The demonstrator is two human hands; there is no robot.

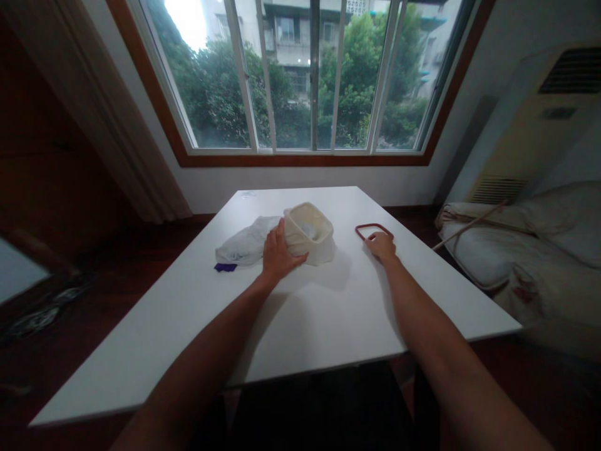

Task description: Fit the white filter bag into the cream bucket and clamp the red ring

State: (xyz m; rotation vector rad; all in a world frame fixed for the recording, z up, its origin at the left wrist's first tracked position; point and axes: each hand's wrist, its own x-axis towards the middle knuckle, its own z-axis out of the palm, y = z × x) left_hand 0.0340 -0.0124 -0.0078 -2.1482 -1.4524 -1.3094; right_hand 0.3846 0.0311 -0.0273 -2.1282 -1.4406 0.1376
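A small cream plastic bin (310, 220) with a rounded square mouth stands on the white table. A thin whitish plastic bag is draped around its outside, and something pale lies within. My left hand (278, 254) grips the bin's left side through the bag, thumb across the front and fingers up near the rim. To the left, a crumpled white plastic bag (246, 241) spreads over the table, with a small purple piece (225, 267) beside it. My right hand (381, 245) is closed on the near side of a reddish rounded-square ring (374, 227), right of the bin.
The white table (300, 332) narrows toward the window (300, 81). A small clear item (248, 195) lies at its far left corner. On the right are a covered, bulky pile (488, 238) with a stick (469, 224) and a tall floor-standing unit (530, 125). A curtain (117, 113) hangs left.
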